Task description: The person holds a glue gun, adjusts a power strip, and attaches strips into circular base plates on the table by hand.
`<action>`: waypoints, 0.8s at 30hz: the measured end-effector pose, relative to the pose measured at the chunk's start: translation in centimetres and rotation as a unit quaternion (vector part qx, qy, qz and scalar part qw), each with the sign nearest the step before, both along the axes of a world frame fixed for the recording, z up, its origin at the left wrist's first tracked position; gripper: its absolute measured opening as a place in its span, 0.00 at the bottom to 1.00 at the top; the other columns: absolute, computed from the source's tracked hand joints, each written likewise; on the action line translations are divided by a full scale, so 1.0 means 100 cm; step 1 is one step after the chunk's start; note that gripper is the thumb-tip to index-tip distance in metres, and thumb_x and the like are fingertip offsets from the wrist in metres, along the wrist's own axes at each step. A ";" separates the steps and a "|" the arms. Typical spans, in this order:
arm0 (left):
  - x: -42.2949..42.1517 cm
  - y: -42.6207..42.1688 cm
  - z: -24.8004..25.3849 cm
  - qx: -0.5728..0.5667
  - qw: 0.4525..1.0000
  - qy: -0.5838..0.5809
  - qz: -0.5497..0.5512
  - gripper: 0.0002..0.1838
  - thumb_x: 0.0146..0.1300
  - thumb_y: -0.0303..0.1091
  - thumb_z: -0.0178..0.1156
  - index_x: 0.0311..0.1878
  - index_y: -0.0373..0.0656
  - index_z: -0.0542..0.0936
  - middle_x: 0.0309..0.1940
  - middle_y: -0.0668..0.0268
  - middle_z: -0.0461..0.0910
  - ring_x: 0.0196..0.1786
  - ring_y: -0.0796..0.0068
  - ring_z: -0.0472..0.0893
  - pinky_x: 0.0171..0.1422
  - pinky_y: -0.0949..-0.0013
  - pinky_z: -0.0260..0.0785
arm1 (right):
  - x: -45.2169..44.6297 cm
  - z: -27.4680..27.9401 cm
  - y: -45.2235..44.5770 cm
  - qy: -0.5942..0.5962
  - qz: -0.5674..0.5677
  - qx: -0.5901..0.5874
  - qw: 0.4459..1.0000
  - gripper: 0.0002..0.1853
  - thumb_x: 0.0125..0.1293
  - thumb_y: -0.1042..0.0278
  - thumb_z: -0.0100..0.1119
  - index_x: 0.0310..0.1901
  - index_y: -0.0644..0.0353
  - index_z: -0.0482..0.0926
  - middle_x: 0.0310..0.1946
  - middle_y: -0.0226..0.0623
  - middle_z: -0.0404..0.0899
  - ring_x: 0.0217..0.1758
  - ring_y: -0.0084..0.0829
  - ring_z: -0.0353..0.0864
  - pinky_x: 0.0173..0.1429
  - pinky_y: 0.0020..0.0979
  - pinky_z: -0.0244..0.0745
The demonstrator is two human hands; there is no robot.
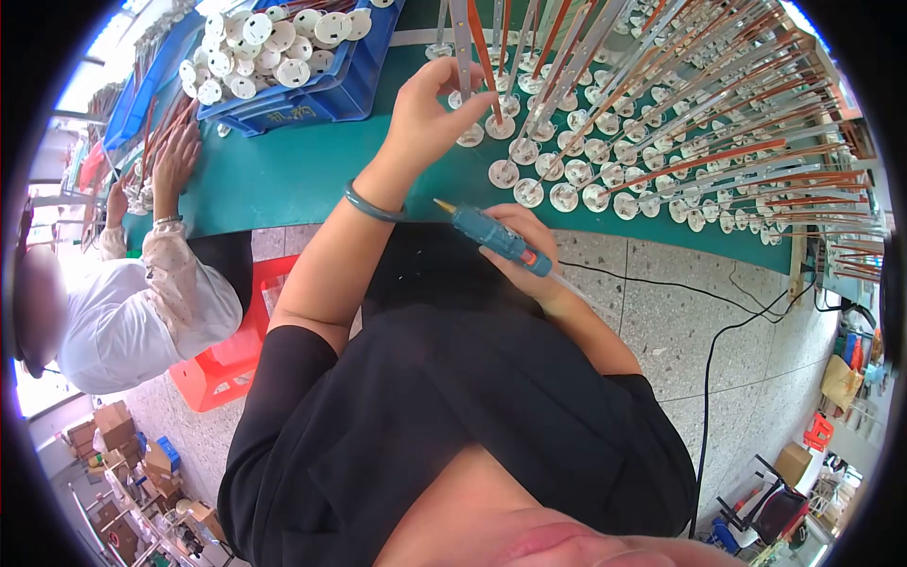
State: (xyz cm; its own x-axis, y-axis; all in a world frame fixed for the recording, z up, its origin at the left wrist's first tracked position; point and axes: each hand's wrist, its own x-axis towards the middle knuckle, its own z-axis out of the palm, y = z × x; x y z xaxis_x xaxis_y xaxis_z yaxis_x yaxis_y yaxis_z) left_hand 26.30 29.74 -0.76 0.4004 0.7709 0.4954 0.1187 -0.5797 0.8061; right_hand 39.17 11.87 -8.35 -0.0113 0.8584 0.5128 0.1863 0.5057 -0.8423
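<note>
Glue gun [499,240] in right hand [540,236], left hand [430,109] among strips [577,57]

Glue gun just off the green table [283,175] edge, nozzle to the left; right hand wrapped round it. Left hand partly curled beside a reddish strip [478,36]; can't tell if gripping. Strips stand on round white bases [504,173]. Blue bin [351,99]: heaped white discs [293,72]; handwritten characters [291,114] on side, not clearly readable.

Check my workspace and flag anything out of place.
Nothing looks clearly spilled or broken. One untidy thing: a black cable trails loosely over the floor, on the side of your right hand holding the glue gun; it might catch a foot.
</note>
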 end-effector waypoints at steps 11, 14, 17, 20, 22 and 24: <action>0.016 0.002 0.024 -0.016 0.999 -0.010 -0.027 0.10 0.57 0.32 0.70 0.39 0.38 0.84 0.29 0.68 0.84 0.34 0.81 0.80 0.41 0.75 0.71 | 0.003 -0.004 -0.001 0.001 -0.008 -0.004 1.000 0.19 0.51 0.76 0.73 0.46 0.64 0.80 0.48 0.43 0.80 0.49 0.38 0.81 0.54 0.33 0.75; 0.017 0.004 0.020 -0.014 0.999 -0.005 -0.037 0.11 0.57 0.33 0.70 0.39 0.37 0.84 0.29 0.67 0.85 0.33 0.81 0.80 0.40 0.75 0.71 | 0.003 -0.007 0.000 0.002 -0.010 0.000 1.000 0.19 0.51 0.76 0.73 0.46 0.64 0.80 0.48 0.43 0.80 0.49 0.38 0.81 0.54 0.33 0.75; 0.018 0.003 0.018 -0.027 0.998 -0.034 -0.046 0.11 0.57 0.33 0.70 0.39 0.38 0.84 0.29 0.67 0.85 0.33 0.81 0.80 0.40 0.74 0.71 | 0.003 -0.008 0.000 0.004 -0.010 0.000 1.000 0.20 0.51 0.76 0.73 0.46 0.64 0.79 0.48 0.43 0.80 0.49 0.38 0.81 0.54 0.33 0.75; 0.017 0.006 0.016 -0.039 0.998 -0.020 -0.038 0.10 0.58 0.33 0.70 0.40 0.37 0.84 0.30 0.67 0.85 0.34 0.81 0.81 0.41 0.75 0.72 | 0.002 -0.007 -0.001 0.010 -0.010 -0.002 1.000 0.19 0.51 0.76 0.72 0.46 0.64 0.80 0.48 0.43 0.80 0.49 0.38 0.81 0.54 0.33 0.75; 0.018 0.005 0.018 -0.033 0.999 -0.019 -0.033 0.10 0.58 0.32 0.70 0.40 0.37 0.84 0.30 0.67 0.85 0.34 0.80 0.82 0.41 0.75 0.73 | 0.002 -0.008 0.000 0.015 -0.006 -0.004 1.000 0.19 0.51 0.76 0.72 0.46 0.64 0.80 0.48 0.43 0.80 0.49 0.38 0.81 0.54 0.33 0.75; 0.018 0.005 0.019 -0.016 0.999 -0.014 -0.030 0.10 0.58 0.32 0.70 0.40 0.37 0.84 0.31 0.66 0.85 0.35 0.80 0.82 0.41 0.75 0.73 | 0.002 -0.007 -0.001 0.014 -0.005 -0.004 1.000 0.19 0.51 0.76 0.72 0.46 0.64 0.80 0.48 0.43 0.80 0.50 0.38 0.81 0.54 0.34 0.74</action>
State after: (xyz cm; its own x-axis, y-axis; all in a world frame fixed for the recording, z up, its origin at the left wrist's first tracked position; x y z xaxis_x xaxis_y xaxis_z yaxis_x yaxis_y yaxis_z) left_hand 28.12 30.21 1.12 0.4331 0.7612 0.4828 0.0614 -0.5593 0.8267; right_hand 39.36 11.82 -9.04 0.0112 0.8630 0.5051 0.1676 0.4964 -0.8518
